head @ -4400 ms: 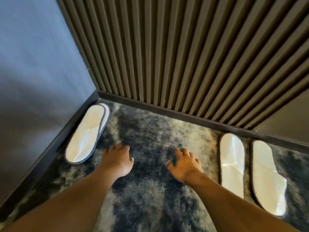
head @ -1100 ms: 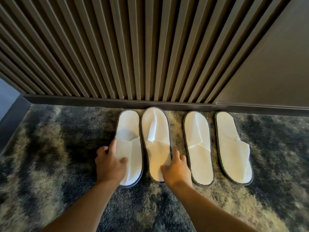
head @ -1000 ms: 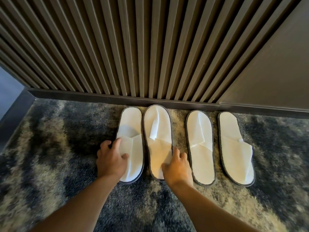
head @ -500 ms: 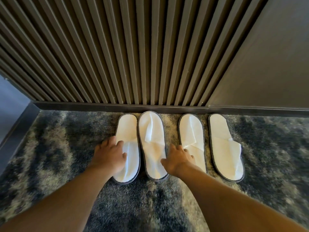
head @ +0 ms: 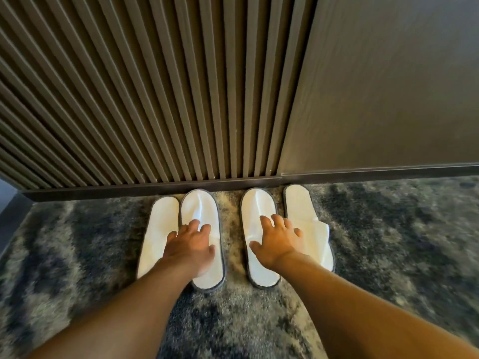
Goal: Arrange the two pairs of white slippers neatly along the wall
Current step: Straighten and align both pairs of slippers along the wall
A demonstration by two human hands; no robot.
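Down on the mottled grey carpet, four white slippers line up with their toes toward the dark baseboard — the landmark for all that follows. Farthest left along it lies the first slipper, its toe set back a little; touching it, the second slipper reaches the baseboard. The left hand rests flat across these two, fingers spread, gripping nothing. Past a strip of carpet, the third slipper and fourth slipper sit close together — the right hand spans both, fingers splayed.
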